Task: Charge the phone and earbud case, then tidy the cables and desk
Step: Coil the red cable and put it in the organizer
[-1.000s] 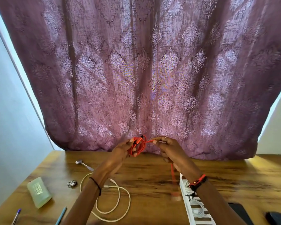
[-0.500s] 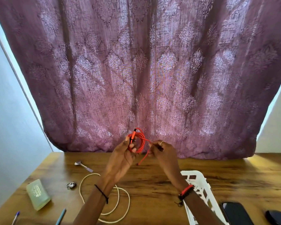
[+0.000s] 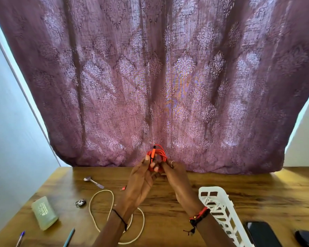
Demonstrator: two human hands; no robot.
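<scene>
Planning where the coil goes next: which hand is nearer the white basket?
Right. The right hand is just left of and behind the white basket; the left hand sits farther left.

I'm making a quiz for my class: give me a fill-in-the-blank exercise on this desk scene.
1. The left hand and right hand together hold a coiled orange ____.
2. The spoon lies on the desk, to the ____ of both hands.
3. Just right of the white basket lies a dark ____, screen up.
Missing: cable; left; phone.
</scene>
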